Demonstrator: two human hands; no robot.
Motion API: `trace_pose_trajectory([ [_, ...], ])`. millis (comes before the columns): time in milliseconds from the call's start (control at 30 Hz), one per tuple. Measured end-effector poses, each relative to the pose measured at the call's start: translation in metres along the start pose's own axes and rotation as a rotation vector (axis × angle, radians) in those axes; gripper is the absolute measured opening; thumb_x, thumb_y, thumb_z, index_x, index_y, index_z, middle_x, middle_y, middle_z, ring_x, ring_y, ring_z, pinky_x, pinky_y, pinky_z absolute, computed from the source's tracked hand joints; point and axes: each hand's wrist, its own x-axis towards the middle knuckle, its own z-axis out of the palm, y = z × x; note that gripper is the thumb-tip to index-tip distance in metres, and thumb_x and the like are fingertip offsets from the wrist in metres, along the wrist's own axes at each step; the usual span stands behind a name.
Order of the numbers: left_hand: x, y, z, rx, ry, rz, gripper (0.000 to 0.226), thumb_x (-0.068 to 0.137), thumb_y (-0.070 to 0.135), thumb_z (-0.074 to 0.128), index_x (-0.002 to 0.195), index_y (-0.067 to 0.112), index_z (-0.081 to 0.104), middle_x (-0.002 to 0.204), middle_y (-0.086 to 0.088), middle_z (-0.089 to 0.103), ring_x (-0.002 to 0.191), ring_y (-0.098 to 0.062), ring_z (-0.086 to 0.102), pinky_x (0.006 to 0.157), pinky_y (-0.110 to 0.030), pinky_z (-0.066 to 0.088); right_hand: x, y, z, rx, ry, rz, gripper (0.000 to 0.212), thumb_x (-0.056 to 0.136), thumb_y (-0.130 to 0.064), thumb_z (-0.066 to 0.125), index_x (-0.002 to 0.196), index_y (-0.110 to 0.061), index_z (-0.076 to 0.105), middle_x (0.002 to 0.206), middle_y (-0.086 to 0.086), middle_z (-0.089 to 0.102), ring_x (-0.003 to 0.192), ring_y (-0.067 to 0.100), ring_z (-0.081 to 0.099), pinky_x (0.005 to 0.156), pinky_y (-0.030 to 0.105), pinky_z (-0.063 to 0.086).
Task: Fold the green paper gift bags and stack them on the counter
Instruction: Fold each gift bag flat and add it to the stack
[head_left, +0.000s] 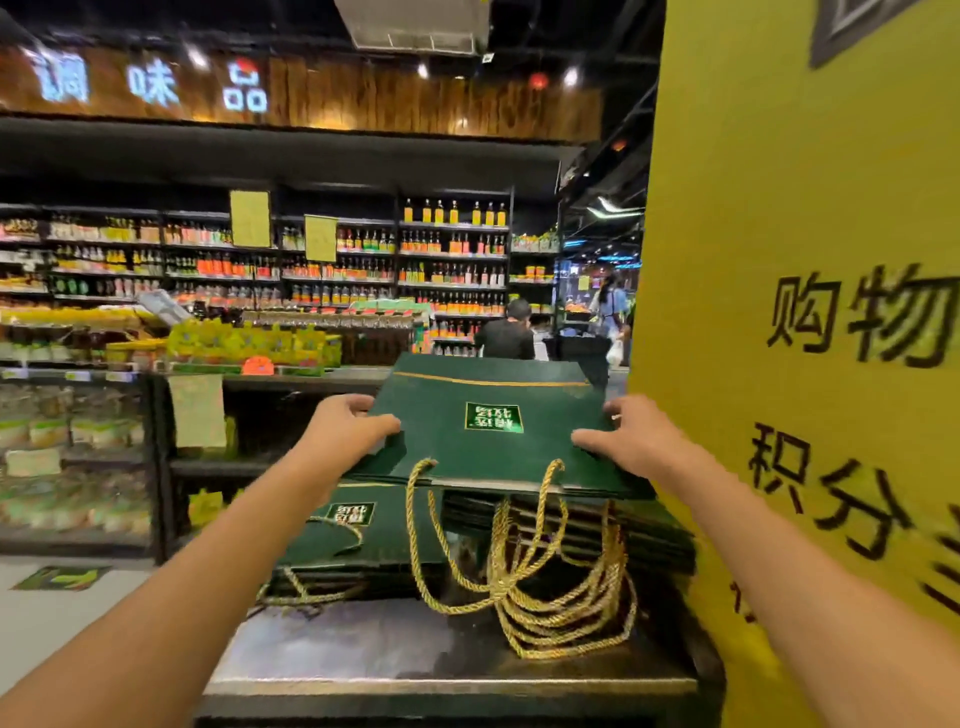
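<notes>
The counter is a dark, glossy slab with a scuffed metal front edge at 6 o'clock. 2 piles of flat-folded green bags lie on it side by side. The left pile sits toward 10 o'clock, its printed label facing up. The right pile sits toward 1 o'clock and looks taller. Gold rope handles spill from the right pile onto the bare top at 3 o'clock, looped over each other.
</notes>
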Motion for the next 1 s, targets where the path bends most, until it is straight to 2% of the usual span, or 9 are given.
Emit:
trace_pose_trajectory([
  [133, 0.013, -0.008, 0.041, -0.010, -0.009, -0.014, 0.053, 0.094, 0.007, 0.068, 0.142, -0.003, 0.050, 0.092, -0.006, 0.064, 0.073, -0.012, 0.057, 0.064, -0.024, 0.046, 0.022, 0.040, 0.010, -0.126, 0.104, 0.071, 0.051, 0.096, -0.035, 0.069, 0.132, 0.000, 0.060, 0.135, 0.016, 0.063, 0.121, 0.033, 0.060, 0.102, 0.042, 0.048],
  [267, 0.027, -0.019, 0.065, -0.011, -0.041, -0.057, 0.035, 0.093, 0.005, 0.063, 0.128, 0.001, 0.061, 0.084, -0.009, 0.064, 0.075, -0.023, 0.058, 0.072, -0.032, 0.046, 0.038, 0.066, 0.023, -0.336, 0.163, 0.081, 0.030, 0.099, -0.039, 0.057, 0.109, -0.013, 0.068, 0.112, 0.010, 0.071, 0.102, 0.031, 0.064, 0.092, 0.042, 0.053],
  [433, 0.036, -0.026, 0.079, 0.056, -0.082, -0.065, 0.034, 0.092, 0.013, 0.063, 0.124, 0.003, 0.065, 0.090, -0.011, 0.066, 0.082, -0.023, 0.059, 0.074, -0.034, 0.046, 0.043, 0.070, 0.031, -0.498, 0.147, 0.084, 0.028, 0.097, -0.033, 0.051, 0.111, -0.013, 0.066, 0.110, 0.010, 0.067, 0.105, 0.033, 0.059, 0.090, 0.041, 0.054],
  [533, 0.038, -0.029, 0.086, 0.247, -0.108, -0.018, 0.030, 0.084, 0.032, 0.064, 0.112, 0.023, 0.064, 0.120, -0.009, 0.064, 0.120, -0.033, 0.054, 0.105, -0.045, 0.044, 0.047, 0.075, 0.038, -0.428, 0.147, 0.043, 0.032, 0.097, -0.036, 0.054, 0.116, -0.015, 0.068, 0.117, 0.007, 0.067, 0.110, 0.029, 0.058, 0.093, 0.041, 0.053],
  [600, 0.037, -0.024, 0.088, 0.380, -0.108, 0.049, 0.044, 0.087, 0.041, 0.062, 0.127, 0.026, 0.060, 0.131, -0.008, 0.058, 0.130, -0.033, 0.046, 0.110, -0.047, 0.039, 0.052, 0.081, 0.042, -0.277, 0.110, 0.024, 0.038, 0.100, -0.039, 0.053, 0.126, -0.015, 0.065, 0.123, 0.007, 0.067, 0.112, 0.027, 0.061, 0.095, 0.042, 0.053],
  [700, 0.045, -0.011, 0.087, 0.487, -0.139, 0.259, 0.055, 0.093, 0.047, 0.060, 0.142, 0.025, 0.053, 0.132, -0.008, 0.059, 0.117, -0.025, 0.055, 0.102, -0.041, 0.045, 0.062, 0.086, 0.043, -0.079, 0.057, -0.013, 0.054, 0.102, -0.049, 0.050, 0.145, -0.015, 0.053, 0.145, 0.005, 0.057, 0.130, 0.024, 0.054, 0.106, 0.038, 0.046],
  [767, 0.052, 0.001, 0.088, 0.591, -0.217, 0.400, 0.058, 0.099, 0.048, 0.056, 0.151, 0.025, 0.045, 0.151, -0.005, 0.047, 0.130, -0.023, 0.051, 0.110, -0.040, 0.041, 0.071, 0.087, 0.043, -0.040, -0.005, -0.018, 0.062, 0.103, -0.055, 0.045, 0.152, -0.016, 0.045, 0.155, 0.004, 0.047, 0.139, 0.024, 0.046, 0.113, 0.038, 0.039],
  [833, 0.063, 0.011, 0.096, 0.748, -0.343, 0.491, 0.061, 0.100, 0.055, 0.050, 0.154, 0.030, 0.039, 0.162, 0.001, 0.034, 0.147, -0.020, 0.034, 0.121, -0.041, 0.028, 0.080, 0.088, 0.046, -0.063, -0.064, -0.030, 0.064, 0.104, -0.056, 0.041, 0.155, -0.017, 0.041, 0.159, 0.003, 0.041, 0.144, 0.024, 0.041, 0.116, 0.038, 0.034],
  [1000, 0.088, 0.002, 0.125, 1.072, -0.632, 0.464, 0.069, 0.097, 0.071, 0.034, 0.158, 0.040, 0.028, 0.170, -0.001, 0.011, 0.156, -0.026, 0.011, 0.125, -0.048, 0.009, 0.098, 0.100, 0.063, -0.318, -0.219, 0.000, 0.073, 0.100, -0.069, 0.028, 0.161, -0.030, 0.022, 0.170, 0.009, 0.009, 0.156, 0.029, 0.007, 0.124, 0.045, 0.010],
])
